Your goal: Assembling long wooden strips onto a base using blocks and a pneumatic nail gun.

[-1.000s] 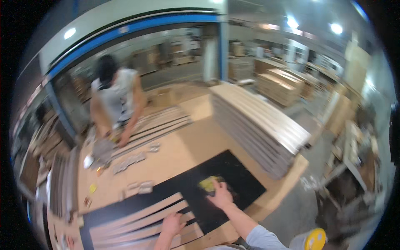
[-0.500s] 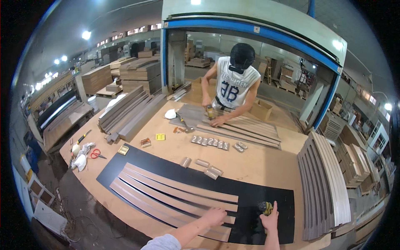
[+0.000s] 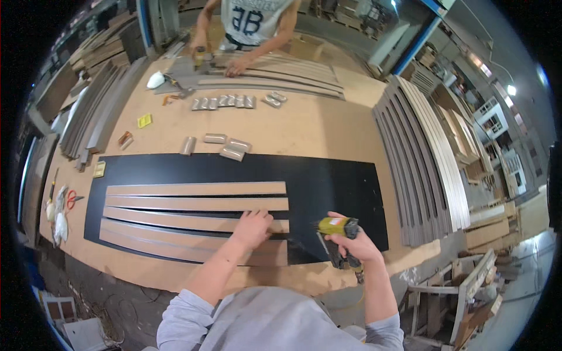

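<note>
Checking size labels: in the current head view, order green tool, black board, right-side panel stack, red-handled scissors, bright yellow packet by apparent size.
1. Black board
2. Panel stack
3. Green tool
4. Scissors and yellow packet: too alike to rank

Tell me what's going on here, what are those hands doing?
The person's right hand grips a green and black power tool, to the right of some tan strips and apart from them. The left hand is at the strips, near their right ends. The strips lie side by side on a black board on the table. Across it, another person has a hand on more strips.
</note>
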Available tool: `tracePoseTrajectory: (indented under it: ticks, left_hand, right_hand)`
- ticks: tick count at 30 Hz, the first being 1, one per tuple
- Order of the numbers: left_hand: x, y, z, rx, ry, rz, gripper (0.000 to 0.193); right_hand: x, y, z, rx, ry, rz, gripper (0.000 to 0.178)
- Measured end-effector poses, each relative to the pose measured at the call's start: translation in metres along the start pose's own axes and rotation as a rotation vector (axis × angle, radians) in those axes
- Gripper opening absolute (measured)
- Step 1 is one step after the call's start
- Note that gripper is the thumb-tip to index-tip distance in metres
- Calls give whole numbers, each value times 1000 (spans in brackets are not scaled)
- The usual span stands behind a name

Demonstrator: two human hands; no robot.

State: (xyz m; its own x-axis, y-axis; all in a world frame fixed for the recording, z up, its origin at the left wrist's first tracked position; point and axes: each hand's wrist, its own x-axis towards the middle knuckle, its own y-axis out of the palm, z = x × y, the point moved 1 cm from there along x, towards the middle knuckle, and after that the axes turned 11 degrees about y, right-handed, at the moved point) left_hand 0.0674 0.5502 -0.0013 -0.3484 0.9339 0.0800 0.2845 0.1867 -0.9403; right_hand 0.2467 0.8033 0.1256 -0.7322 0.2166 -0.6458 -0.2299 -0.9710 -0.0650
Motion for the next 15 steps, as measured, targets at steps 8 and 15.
tracePoseTrajectory:
  ticks: [8, 15]
  left_hand:
    - [-2, 6, -6, -31, 37, 1, 45]
    - [-5, 11, -1, -109, 28, -62, 45]
  right_hand:
    - [18, 40, 14, -257, 30, 51, 59]
    - [41, 58, 26, -386, 65, 60, 64]
